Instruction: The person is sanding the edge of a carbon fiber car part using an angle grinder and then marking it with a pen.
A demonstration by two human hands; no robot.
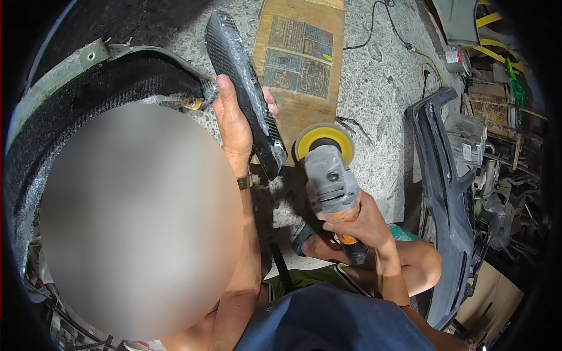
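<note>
My left hand (234,128) is closed round a long black carbon-fibre part (233,61), its thumb on the near side and fingertips showing past the far edge. The part is tilted, with a woven pattern on one face and a dusty grey edge. In my right hand (370,225) is an angle grinder (331,180), gripped by its orange and black body. Its round yellow disc (346,142) faces away from me, close to the lower end of the part but apart from it. Whether the disc spins cannot be told.
A wooden board (301,111) with printed panels lies on the speckled floor (374,82). A large curved black panel (64,99) arches at the left; a blurred patch covers much of that side. At the right stand a long dark bumper-like part (442,193) and cluttered shelves (497,105).
</note>
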